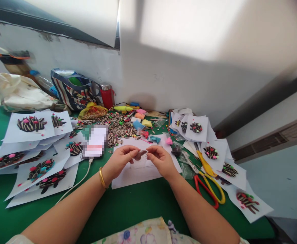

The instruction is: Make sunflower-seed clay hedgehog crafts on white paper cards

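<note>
My left hand (123,161) pinches a small, flattened piece of brown modelling clay (139,155) between thumb and fingertips. Just to its right, my right hand (161,162) has its thumb and forefinger closed together near the clay's edge; whatever tiny bit they hold is too small to make out. Both hands are held over white paper sheets (130,176) on the green table. Beyond the fingers lie packets of coloured clay, among them a blue one (138,125), a yellow one (147,123) and a pink one (169,140). A heap of striped sunflower seeds (112,125) spreads behind the paper.
Seed-and-clay hedgehog pictures (38,169) pile up at left, with more pictures (214,152) at right. Red-and-yellow scissors (201,183) lie by my right forearm. A phone (95,142) trails a white cable. A red flask (107,96) and striped bag (73,89) stand against the wall.
</note>
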A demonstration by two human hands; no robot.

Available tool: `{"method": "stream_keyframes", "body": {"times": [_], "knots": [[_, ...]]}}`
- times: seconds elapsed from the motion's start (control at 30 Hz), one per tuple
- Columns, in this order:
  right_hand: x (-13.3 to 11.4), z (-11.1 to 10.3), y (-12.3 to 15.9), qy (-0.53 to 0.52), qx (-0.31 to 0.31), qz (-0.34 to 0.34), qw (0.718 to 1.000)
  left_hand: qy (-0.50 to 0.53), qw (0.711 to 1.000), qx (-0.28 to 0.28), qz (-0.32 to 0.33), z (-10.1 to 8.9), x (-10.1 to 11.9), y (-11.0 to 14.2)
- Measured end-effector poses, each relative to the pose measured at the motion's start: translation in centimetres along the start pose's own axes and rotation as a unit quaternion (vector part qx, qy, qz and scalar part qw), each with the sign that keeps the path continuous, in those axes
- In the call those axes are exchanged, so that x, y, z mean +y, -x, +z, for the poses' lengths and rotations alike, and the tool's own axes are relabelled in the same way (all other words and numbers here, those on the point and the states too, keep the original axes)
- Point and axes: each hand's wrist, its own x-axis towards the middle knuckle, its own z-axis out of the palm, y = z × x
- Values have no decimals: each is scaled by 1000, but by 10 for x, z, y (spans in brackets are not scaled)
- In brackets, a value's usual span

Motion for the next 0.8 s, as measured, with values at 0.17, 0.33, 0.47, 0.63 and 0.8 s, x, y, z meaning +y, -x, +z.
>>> {"method": "stream_keyframes", "body": {"times": [0.17, 0.33, 0.47, 0.63, 0.8], "knots": [[-2, 4, 2, -10, -2, 2, 1000, -56, 997, -31, 34, 5, 2, 2], [-5, 6, 3, 10, -28, -10, 1000, -111, 990, -56, 70, 6, -2, 3], [-2, 2, 1, 22, 0, -10, 1000, -68, 997, -10, 33, 7, -1, 2], [3, -2, 0, 49, 16, -33, 998, -8, 999, 46, 14, 6, 3, 1], [-6, 2, 4, 142, -24, -106, 984, -41, 998, 41, 13, 9, 1, 3]]}}
